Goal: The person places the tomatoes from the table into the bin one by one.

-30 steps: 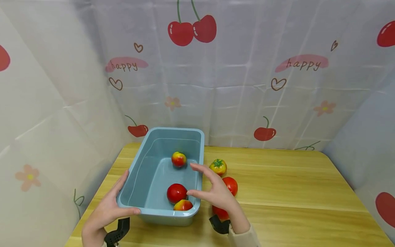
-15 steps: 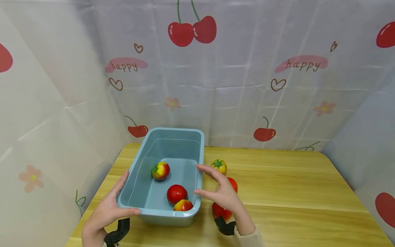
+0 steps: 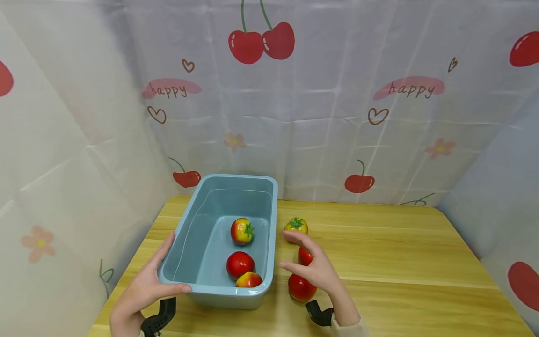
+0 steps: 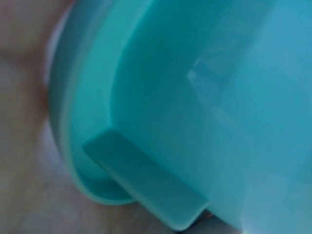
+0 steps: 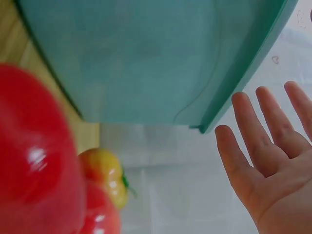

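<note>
My left hand point(image 3: 145, 288) holds the near left corner of a blue-grey plastic bin point(image 3: 223, 299), thumb along the front rim and fingers up the left side. Inside the bin lie a red-and-yellow tomato point(image 3: 242, 231) with a green top, a glossy red tomato point(image 3: 240, 265) and a red-and-yellow fruit point(image 3: 249, 280) partly hidden by the front rim. Outside the right wall, my right hand point(image 3: 317, 267) hovers with nothing in it, thumb and fingers apart. Around it are a yellow tomato point(image 3: 296, 224), a red tomato point(image 3: 305, 255) partly covered by the hand, and another red tomato point(image 3: 302, 288).
The wooden table point(image 3: 400, 252) extends to the right of the hands. A cherry-print curtain point(image 3: 311, 154) hangs behind it and along both sides. Black wrist cameras sit on both wrists, the right one point(image 3: 318, 313) close to the nearest red tomato.
My right hand has drawn back rightward from over the bin's rim. The red-and-yellow tomato inside rolled left, then back right, turning its green top rightward. My left hand stays on the corner.
</note>
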Tool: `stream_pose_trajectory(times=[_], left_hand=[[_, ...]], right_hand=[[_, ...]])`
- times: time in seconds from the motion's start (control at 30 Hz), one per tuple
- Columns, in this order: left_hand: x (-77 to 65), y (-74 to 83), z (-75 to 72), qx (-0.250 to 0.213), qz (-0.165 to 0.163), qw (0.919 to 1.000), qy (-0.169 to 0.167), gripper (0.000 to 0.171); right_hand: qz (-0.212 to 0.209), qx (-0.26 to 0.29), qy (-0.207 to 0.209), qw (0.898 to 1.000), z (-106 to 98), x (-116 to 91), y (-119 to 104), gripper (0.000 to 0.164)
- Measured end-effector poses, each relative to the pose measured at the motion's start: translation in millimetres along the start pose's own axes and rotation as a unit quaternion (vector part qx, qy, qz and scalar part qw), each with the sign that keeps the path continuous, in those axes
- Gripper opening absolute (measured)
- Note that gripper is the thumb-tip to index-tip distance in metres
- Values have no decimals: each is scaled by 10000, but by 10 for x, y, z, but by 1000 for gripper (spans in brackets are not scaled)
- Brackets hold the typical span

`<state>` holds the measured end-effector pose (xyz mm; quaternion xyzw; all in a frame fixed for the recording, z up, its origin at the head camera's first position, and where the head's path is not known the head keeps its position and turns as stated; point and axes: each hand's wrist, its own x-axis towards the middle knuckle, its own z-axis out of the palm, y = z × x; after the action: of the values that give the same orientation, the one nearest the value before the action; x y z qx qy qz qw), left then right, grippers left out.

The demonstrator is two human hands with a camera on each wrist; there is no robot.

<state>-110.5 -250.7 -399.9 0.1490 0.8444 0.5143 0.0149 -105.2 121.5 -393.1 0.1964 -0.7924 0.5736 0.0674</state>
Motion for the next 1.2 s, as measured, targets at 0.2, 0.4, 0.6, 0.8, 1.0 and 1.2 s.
stream_pose_trajectory(times=[0.2, 0.4, 0.6, 0.8, 1.0, 1.2], left_hand=[[0, -2, -12, 90, -11, 10000, -1, 112], [-5, -5, -13, 116, -53, 9999, 18, 112], [-3, -5, -7, 141, -117, 9998, 21, 112], [-4, 1, -5, 130, -217, 9997, 14, 112], [-12, -9, -3, 88, -278, 9996, 11, 111], [-7, -11, 0, 47, -196, 9998, 11, 112]], right_hand=[[323, 53, -33, 9995, -37, -71, 140, 58], [522, 133, -236, 9983, -87, -114, 261, 57], [579, 47, -561, 9967, -141, -170, 482, 54], [918, 70, -1070, 9900, -172, -204, 872, 56], [1072, 255, -1487, 9827, -184, -216, 1005, 59], [1232, 115, -1700, 9776, -149, -242, 1057, 61]])
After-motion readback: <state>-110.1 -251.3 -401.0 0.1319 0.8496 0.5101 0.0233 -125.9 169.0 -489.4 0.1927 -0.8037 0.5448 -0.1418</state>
